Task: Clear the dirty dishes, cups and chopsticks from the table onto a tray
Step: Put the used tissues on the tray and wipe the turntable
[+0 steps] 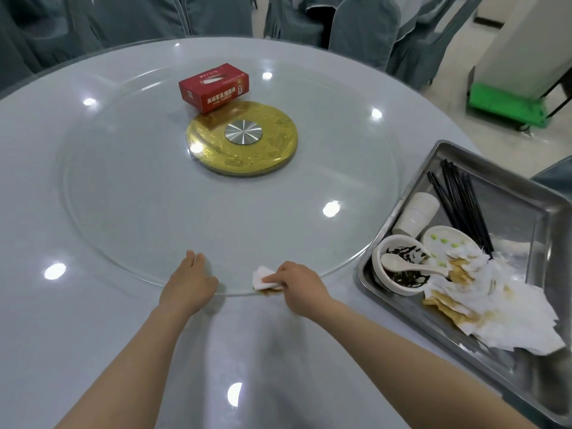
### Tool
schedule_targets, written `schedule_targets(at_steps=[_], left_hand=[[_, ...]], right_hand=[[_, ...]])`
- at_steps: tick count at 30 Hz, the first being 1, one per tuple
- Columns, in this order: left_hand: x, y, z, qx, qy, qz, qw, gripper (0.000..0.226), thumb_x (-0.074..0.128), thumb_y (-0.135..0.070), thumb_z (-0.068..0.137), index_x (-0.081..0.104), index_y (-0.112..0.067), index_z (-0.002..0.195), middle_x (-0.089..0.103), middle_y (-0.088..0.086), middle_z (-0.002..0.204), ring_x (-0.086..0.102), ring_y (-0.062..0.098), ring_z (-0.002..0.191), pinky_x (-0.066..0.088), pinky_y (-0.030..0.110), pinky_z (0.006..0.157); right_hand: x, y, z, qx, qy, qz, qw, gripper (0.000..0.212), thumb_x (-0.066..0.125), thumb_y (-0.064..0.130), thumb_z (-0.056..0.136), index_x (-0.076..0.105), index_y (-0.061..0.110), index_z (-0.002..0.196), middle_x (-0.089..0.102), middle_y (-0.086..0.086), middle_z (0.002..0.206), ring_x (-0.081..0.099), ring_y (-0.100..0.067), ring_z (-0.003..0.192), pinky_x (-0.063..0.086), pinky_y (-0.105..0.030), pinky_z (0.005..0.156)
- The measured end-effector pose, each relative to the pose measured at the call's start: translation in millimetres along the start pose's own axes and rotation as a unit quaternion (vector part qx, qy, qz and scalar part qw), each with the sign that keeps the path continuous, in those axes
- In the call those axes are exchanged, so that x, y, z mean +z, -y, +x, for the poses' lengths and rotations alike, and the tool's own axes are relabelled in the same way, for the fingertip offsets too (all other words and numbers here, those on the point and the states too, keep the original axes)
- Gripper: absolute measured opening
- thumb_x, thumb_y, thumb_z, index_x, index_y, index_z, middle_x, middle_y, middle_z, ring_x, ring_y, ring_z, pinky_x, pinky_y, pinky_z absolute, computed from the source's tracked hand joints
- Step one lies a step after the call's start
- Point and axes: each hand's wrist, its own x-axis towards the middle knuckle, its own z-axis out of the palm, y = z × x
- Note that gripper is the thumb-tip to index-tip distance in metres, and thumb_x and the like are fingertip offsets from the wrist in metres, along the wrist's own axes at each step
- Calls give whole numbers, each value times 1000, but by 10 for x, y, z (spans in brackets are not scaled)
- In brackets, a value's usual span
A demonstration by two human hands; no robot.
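At the near rim of the glass turntable [216, 193], the right hand [298, 284] pinches a soiled tissue [263, 278] in its grip; the left hand [188, 281] rests flat, released. Bowl [399, 274], cups [418, 213] and chopsticks [461, 202] already sit in the tray [544, 212] on the bench [37, 212]. Pressing could spin the turntable and smear the stain.

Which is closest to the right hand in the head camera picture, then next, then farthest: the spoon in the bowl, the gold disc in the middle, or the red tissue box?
From the right hand:
1. Spoon, in the bowl on the tray, to its right.
2. Gold disc, at the table's middle, farther ahead.
3. Red tissue box, just beyond the disc, farthest.
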Motion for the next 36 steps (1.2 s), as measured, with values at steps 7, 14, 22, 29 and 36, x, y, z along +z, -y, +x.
schedule_targets(at_steps=[7,14,22,29,36], left_hand=[[-3,26,21,0,4,8,1000,63,39,-23,94,15,-8,150,2,5,162,27,31,141,32,40,108],[9,32,36,-1,6,5,1000,64,38,-22,94,13,-9,151,-2,4,162,28,30,141,32,39,108],[30,51,51,-8,12,-2,1000,65,38,-24,94,11,-11,152,-3,1,162,31,33,138,34,42,107],[49,61,62,-12,10,-4,1000,65,37,-23,95,9,-12,153,-6,3,162,24,32,142,30,42,110],[50,58,76,-18,5,-2,1000,65,35,-24,96,8,-12,153,-6,4,162,20,29,145,24,39,113]], right_hand=[[-312,-70,-171,114,-46,409,904,22,50,11,82,71,11,88,57,6,71,50,-8,65,38,-21,59],[-554,-131,-125,131,-84,423,893,64,38,-17,79,77,31,63,73,12,71,67,-3,71,48,-14,58],[-598,-239,-76,160,-165,386,893,60,36,-16,73,74,26,54,73,9,75,68,-8,71,52,-16,62],[-743,-281,37,209,-99,485,844,19,65,17,76,77,18,61,66,-16,70,62,-22,66,47,-26,71],[-674,-357,123,153,-158,353,909,35,70,3,72,59,28,94,58,7,96,57,-6,76,44,-15,55]])
